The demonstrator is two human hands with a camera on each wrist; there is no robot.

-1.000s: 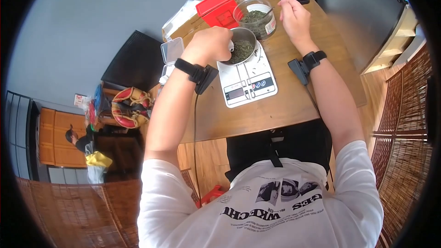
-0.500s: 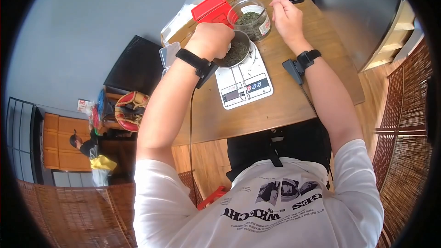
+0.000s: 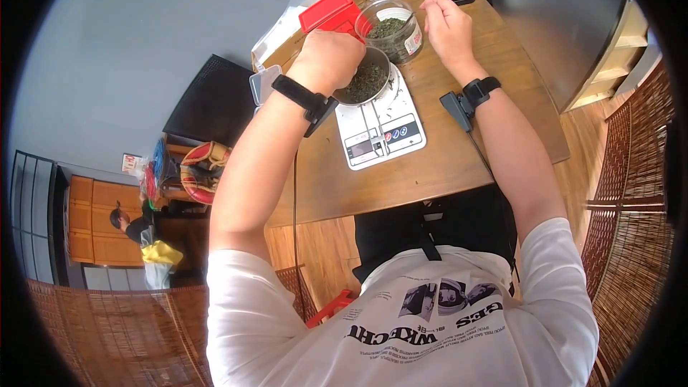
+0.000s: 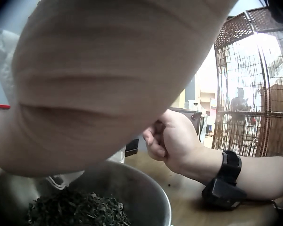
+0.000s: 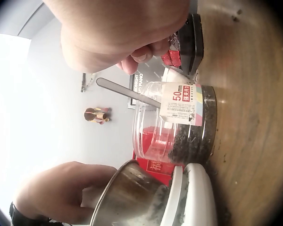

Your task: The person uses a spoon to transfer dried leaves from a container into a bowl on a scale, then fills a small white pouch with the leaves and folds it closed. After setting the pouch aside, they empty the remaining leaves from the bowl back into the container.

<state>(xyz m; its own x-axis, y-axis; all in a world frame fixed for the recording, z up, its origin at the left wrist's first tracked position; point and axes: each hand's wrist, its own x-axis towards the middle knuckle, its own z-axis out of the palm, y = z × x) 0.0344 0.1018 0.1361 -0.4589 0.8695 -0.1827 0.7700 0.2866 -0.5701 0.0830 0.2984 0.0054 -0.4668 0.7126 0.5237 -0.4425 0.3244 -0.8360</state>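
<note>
A person's left hand [image 3: 330,61], in front of a red rectangular box [image 3: 328,11], curls its fingers on a white piece [image 4: 68,180], mostly hidden, at the left edge of a round silver metal bowl [image 4: 147,190]. Dark green dried leaves [image 4: 80,210] lie inside the bowl, set on a flat white scale [image 3: 407,147] atop a brown wooden bench [image 3: 459,165]. Just behind stands a round clear plastic tub [image 5: 143,115], a slim grey handle [image 5: 117,87] leaning out. At right, the right hand [image 3: 449,30] hangs near the tub, fingers curled narrow; whether they hold anything cannot be told.
</note>
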